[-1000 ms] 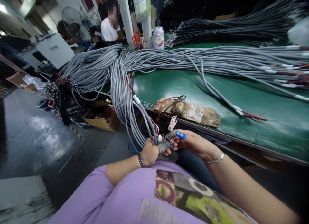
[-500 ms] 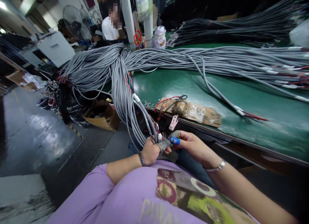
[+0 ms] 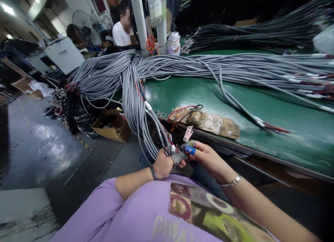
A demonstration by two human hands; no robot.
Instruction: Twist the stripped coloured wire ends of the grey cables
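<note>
My left hand (image 3: pixel 164 163) is closed around a bundle of grey cables (image 3: pixel 135 113) that hangs down from the bench. Its thumb has a grey wrap, and a white sleeve with thin coloured wires (image 3: pixel 172 148) shows just above it. My right hand (image 3: pixel 205 155) meets the left at the wire ends, thumb and index finger pinched together. Blue tape covers the right thumb and a grey wrap the index finger. What lies between those fingertips looks like fine wire ends, too small to make out fully. Just above hangs a pale pink clip (image 3: pixel 188 133) at the bench edge.
On the green bench (image 3: pixel 247 99) lie a taped cardboard strip (image 3: pixel 219 125) and long grey cables (image 3: pixel 182 66). Black cables (image 3: pixel 247 37) are piled behind. A cardboard box (image 3: pixel 111 125) stands on the floor at left. A person in white (image 3: pixel 121 33) sits beyond the post (image 3: pixel 139 24).
The view has shifted slightly, so the scene sits a little lower and to the right. Both hands stay together at the wire ends, with hardly any movement.
</note>
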